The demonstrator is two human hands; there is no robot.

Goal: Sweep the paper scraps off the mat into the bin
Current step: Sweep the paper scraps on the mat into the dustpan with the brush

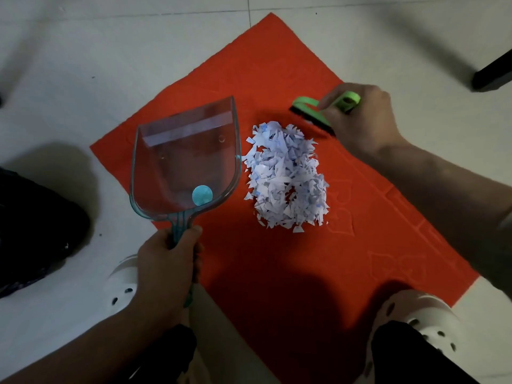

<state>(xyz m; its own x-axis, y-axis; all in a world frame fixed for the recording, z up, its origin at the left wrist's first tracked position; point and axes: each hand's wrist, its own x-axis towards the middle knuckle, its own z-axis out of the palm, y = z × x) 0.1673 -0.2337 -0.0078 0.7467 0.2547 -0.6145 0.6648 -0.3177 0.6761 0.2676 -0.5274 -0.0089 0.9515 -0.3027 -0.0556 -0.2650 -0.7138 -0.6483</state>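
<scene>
At the far left edge a dark bag-like shape (33, 234) sits on the pale tiled floor (83, 65); what it is cannot be told. Next to it the left hand (166, 261) is curled tight around the teal handle of a clear plastic dustpan (185, 159). The pan lies over the left corner of the red mat (277, 79), its open mouth pointing away from the person, with a round blue sticker near the handle end. Nothing lies inside the pan.

Just right of the dustpan, a little apart from its side wall, the paper scraps (288, 181) lie gathered in one heap near the middle of the mat, between the two hands. A few loose bits fringe the heap.

Beyond the heap's far right end, the right hand (363, 117) grips the green handle of a small brush (310, 112), fingers wrapped around it. The dark bristles are down on the mat, near the top of the heap.

At the bottom, two white perforated clogs (426, 317) show, the right one on the mat's near edge. A dark furniture leg (493, 73) stands at the upper right.
</scene>
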